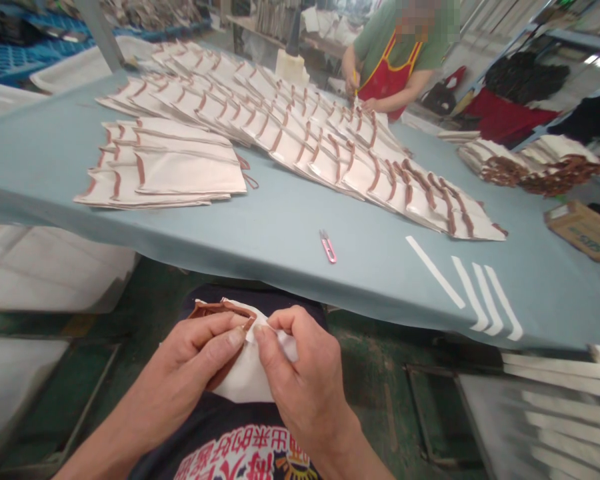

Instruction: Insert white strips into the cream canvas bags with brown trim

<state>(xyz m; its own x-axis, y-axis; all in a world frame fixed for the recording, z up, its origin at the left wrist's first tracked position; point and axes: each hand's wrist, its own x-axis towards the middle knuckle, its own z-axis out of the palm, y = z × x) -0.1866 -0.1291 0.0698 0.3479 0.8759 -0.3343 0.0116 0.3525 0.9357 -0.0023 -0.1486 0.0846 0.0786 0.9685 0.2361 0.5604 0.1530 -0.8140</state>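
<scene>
Bag (245, 387) is pinched by left hand (197, 350) and right hand (305, 363), apparently mid-work; bag rows (267, 127) are laid at 12 o'clock, done or pending unclear.

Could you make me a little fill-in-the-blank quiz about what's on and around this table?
1. The white cloth piece held in the left hand and right hand is edged in ____.
2. The snips on the table are mostly ____.
3. Exactly ____ loose white strips lie to the right of the snips.
4. Across the table, another person's yellow-edged apron is mainly ____.

Missing words: brown; pink; four; red.
</scene>
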